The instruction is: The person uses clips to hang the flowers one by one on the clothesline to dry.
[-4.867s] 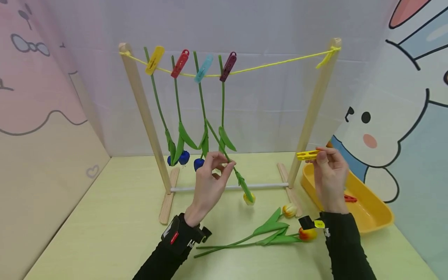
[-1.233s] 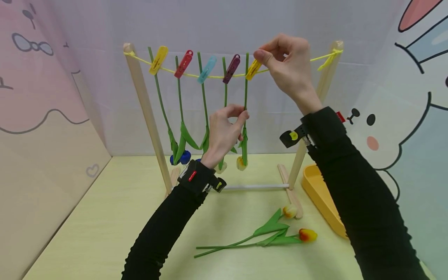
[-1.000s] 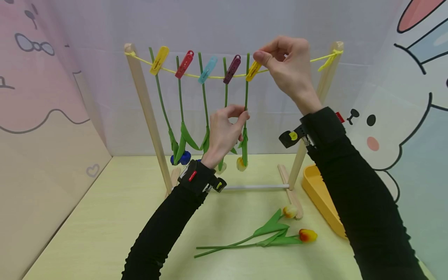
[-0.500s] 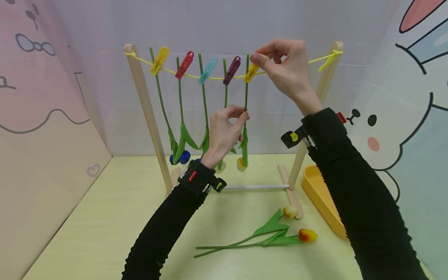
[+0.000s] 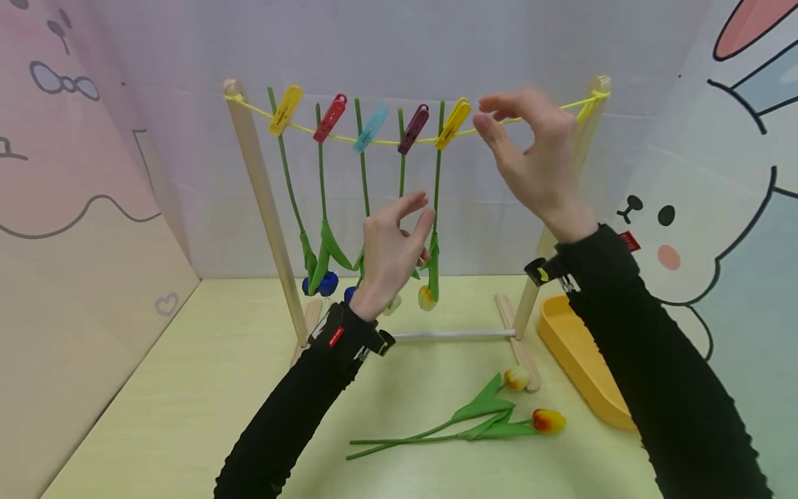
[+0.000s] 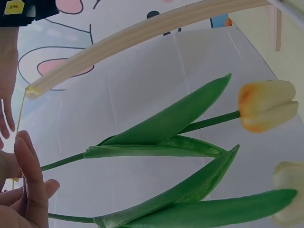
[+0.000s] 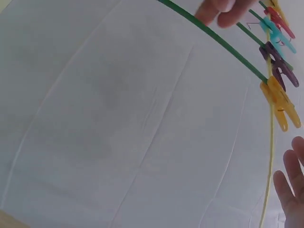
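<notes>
Five is not counted here; several tulips hang heads down from a yellow string (image 5: 517, 120), each stem under a clothespin. The rightmost yellow clothespin (image 5: 453, 124) grips the string and a stem whose bloom (image 5: 427, 298) is pale yellow; this bloom (image 6: 268, 105) also shows in the left wrist view. Just left of that stem is my left hand (image 5: 393, 253), thumb and forefinger parted, holding nothing. My right hand (image 5: 539, 156) is right of the yellow clothespin (image 7: 281, 102), apart from it, with relaxed fingers and nothing held.
Two loose tulips (image 5: 476, 431) lie crossed on the table (image 5: 187, 416) in front of the wooden frame (image 5: 264, 208). A yellow tray (image 5: 580, 360) stands at the right, partly hidden by the right sleeve. Blue blooms (image 5: 327, 283) hang at the left.
My right hand has let go of the yellow clothespin and moved right. My left hand has released the stem and shifted slightly left and down. The clothespin stays on the string.
</notes>
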Action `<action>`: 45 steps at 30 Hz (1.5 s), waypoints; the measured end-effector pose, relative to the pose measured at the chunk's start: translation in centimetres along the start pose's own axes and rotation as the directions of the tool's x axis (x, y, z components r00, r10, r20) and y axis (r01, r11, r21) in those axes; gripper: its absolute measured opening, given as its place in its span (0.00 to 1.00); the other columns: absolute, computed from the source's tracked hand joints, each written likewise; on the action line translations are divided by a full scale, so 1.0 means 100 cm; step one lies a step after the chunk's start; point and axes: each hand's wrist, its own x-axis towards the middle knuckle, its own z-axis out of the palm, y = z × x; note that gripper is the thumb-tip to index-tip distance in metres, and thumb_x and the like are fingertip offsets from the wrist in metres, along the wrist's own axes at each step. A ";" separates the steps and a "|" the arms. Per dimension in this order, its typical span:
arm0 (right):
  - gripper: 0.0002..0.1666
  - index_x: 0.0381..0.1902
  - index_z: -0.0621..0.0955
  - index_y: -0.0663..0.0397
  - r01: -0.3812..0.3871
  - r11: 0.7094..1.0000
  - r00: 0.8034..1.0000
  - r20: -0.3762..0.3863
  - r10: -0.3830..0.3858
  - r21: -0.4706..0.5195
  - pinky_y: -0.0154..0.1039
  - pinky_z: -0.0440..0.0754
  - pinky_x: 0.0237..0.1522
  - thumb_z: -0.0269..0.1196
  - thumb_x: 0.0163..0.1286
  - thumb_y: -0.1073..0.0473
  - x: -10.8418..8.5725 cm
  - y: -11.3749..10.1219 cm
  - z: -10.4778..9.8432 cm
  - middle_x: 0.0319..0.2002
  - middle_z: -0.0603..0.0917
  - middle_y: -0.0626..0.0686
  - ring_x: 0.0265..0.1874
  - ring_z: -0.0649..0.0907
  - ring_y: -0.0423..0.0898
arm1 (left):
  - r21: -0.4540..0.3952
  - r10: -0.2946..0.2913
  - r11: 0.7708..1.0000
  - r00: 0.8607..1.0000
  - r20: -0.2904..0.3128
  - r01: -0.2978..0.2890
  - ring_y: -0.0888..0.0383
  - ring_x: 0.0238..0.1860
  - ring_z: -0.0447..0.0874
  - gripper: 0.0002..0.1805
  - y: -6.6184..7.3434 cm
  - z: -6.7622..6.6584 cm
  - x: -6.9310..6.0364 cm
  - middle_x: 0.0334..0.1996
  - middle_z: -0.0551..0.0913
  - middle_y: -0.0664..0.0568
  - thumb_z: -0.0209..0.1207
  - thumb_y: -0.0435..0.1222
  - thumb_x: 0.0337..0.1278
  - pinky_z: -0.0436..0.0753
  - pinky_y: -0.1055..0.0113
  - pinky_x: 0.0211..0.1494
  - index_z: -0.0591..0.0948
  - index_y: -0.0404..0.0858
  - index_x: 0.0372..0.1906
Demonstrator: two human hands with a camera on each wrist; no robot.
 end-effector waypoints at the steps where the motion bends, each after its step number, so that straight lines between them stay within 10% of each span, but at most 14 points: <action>1: 0.11 0.44 0.86 0.70 0.022 1.000 1.000 -0.013 -0.022 0.008 0.29 0.75 0.52 0.67 0.68 0.66 -0.008 0.001 -0.002 0.40 0.89 0.67 0.39 0.85 0.60 | 0.008 0.016 1.000 1.000 -0.006 -0.016 0.50 0.14 0.82 0.20 0.000 -0.001 -0.005 0.58 0.85 0.41 0.58 0.36 0.72 0.80 0.70 0.21 0.78 0.34 0.64; 10: 0.10 0.40 0.85 0.72 0.010 0.999 0.976 0.219 -0.017 0.036 0.19 0.74 0.45 0.67 0.59 0.77 -0.103 0.024 -0.025 0.32 0.88 0.65 0.31 0.82 0.51 | 0.123 0.110 0.984 0.986 0.122 -0.125 0.62 0.11 0.78 0.12 -0.018 -0.004 -0.058 0.44 0.90 0.41 0.61 0.33 0.68 0.69 0.76 0.15 0.84 0.31 0.51; 16: 0.12 0.41 0.87 0.65 -0.133 0.991 0.915 0.380 0.133 -0.026 0.20 0.74 0.40 0.67 0.59 0.77 -0.163 0.039 -0.039 0.31 0.89 0.58 0.29 0.81 0.42 | 0.203 0.027 0.976 0.964 0.264 -0.082 0.68 0.11 0.71 0.10 -0.039 -0.007 -0.091 0.38 0.90 0.44 0.60 0.34 0.69 0.70 0.77 0.17 0.86 0.34 0.48; 19: 0.10 0.42 0.87 0.63 -0.219 0.969 0.865 0.436 0.247 -0.115 0.23 0.75 0.38 0.66 0.63 0.74 -0.186 0.047 -0.050 0.32 0.89 0.56 0.29 0.80 0.38 | 0.288 -0.082 0.957 0.931 0.354 -0.025 0.69 0.11 0.68 0.10 -0.050 -0.008 -0.103 0.34 0.90 0.46 0.61 0.37 0.69 0.67 0.76 0.17 0.87 0.37 0.47; 24: 0.08 0.44 0.86 0.65 -0.397 0.880 0.738 0.479 0.476 -0.262 0.26 0.77 0.34 0.63 0.70 0.68 -0.216 0.066 -0.073 0.34 0.89 0.58 0.29 0.76 0.30 | 0.405 -0.239 0.914 0.820 0.520 0.009 0.69 0.14 0.68 0.09 -0.070 -0.011 -0.122 0.29 0.89 0.52 0.61 0.39 0.69 0.65 0.75 0.19 0.88 0.41 0.43; 27: 0.10 0.46 0.86 0.65 -0.462 0.821 0.650 0.501 0.571 -0.336 0.28 0.78 0.33 0.62 0.72 0.65 -0.228 0.076 -0.086 0.37 0.89 0.60 0.32 0.79 0.36 | 0.432 -0.272 0.902 0.777 0.568 0.000 0.68 0.19 0.72 0.07 -0.082 -0.013 -0.132 0.28 0.87 0.55 0.62 0.38 0.67 0.69 0.75 0.22 0.89 0.42 0.40; 32: 0.12 0.47 0.84 0.67 -0.479 0.762 0.555 0.522 0.647 -0.435 0.33 0.78 0.33 0.62 0.72 0.63 -0.240 0.088 -0.105 0.39 0.88 0.63 0.36 0.83 0.53 | 0.458 -0.317 0.889 0.736 0.598 0.011 0.67 0.23 0.74 0.07 -0.094 -0.017 -0.142 0.24 0.84 0.58 0.62 0.39 0.66 0.71 0.74 0.24 0.89 0.43 0.38; 39: 0.13 0.45 0.84 0.69 -0.441 0.726 0.421 0.592 0.687 -0.528 0.41 0.80 0.36 0.63 0.72 0.62 -0.248 0.098 -0.130 0.36 0.87 0.62 0.34 0.83 0.53 | 0.459 -0.385 0.884 0.685 0.619 0.082 0.67 0.17 0.71 0.06 -0.098 -0.023 -0.153 0.18 0.80 0.62 0.62 0.39 0.66 0.68 0.72 0.20 0.88 0.43 0.38; 45: 0.17 0.48 0.81 0.74 -0.439 0.677 0.188 0.676 0.712 -0.591 0.46 0.84 0.37 0.65 0.69 0.62 -0.250 0.106 -0.153 0.39 0.84 0.66 0.34 0.81 0.54 | 0.460 -0.407 0.881 0.667 0.624 0.108 0.66 0.16 0.71 0.06 -0.098 -0.026 -0.158 0.18 0.79 0.62 0.62 0.39 0.66 0.68 0.71 0.19 0.88 0.43 0.38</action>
